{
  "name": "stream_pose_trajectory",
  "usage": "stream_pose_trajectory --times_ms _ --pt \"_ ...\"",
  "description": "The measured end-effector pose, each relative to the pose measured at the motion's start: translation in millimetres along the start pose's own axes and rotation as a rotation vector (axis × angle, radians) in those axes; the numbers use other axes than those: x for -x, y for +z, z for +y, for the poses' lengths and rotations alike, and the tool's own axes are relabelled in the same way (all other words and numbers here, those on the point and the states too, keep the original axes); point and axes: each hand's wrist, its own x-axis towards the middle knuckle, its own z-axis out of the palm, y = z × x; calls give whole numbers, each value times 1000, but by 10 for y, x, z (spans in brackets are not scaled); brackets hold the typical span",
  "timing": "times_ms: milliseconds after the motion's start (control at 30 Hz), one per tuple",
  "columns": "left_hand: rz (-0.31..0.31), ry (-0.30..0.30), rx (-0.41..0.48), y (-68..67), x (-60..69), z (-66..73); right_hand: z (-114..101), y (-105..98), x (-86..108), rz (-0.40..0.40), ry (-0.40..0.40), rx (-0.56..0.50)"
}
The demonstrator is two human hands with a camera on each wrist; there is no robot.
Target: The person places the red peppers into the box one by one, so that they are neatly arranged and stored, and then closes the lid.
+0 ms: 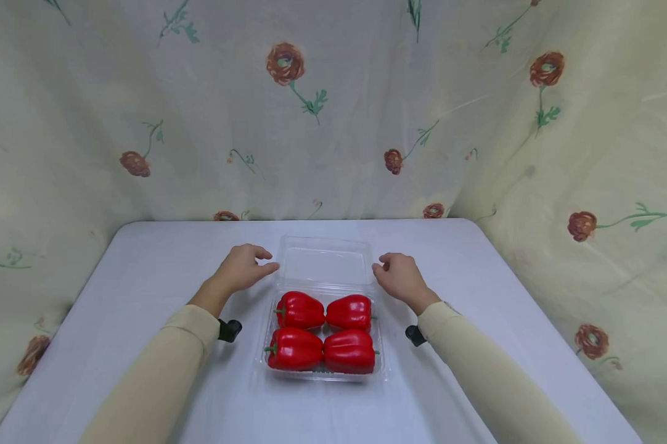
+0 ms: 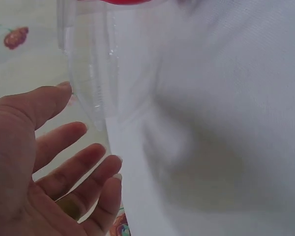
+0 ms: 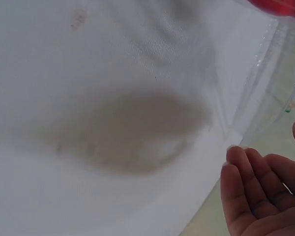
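Observation:
In the head view, several red bell peppers (image 1: pixel 296 349) with green stems lie in two rows in a clear plastic clamshell box (image 1: pixel 323 375). Its hinged lid (image 1: pixel 325 262) is folded back toward the far side of the table. My left hand (image 1: pixel 243 266) hovers by the lid's left edge, fingers spread and holding nothing. On the other side, my right hand (image 1: pixel 402 277) is close to the lid's right edge with fingers loosely bent and nothing in them. The left wrist view has the left thumb (image 2: pixel 56 96) close beside the clear plastic; whether it touches cannot be told.
The box stands on a white-covered table (image 1: pixel 161 265) with rounded far corners. A cloth curtain (image 1: pixel 344 123) printed with flowers hangs behind and along the sides. Dark wrist camera mounts (image 1: pixel 230 331) stick out from both sleeves.

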Motion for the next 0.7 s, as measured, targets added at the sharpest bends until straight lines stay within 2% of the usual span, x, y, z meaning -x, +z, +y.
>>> stream_pose_trajectory --times_ms 167,433,700 --pt "-39 -48 1 55 -47 0 12 61 -67 -57 35 2" --pt "-68 -127 30 80 -67 20 -4 87 -86 -84 35 -28" --pt "-26 -79 74 -14 -48 88 2 47 -78 -67 85 -130"
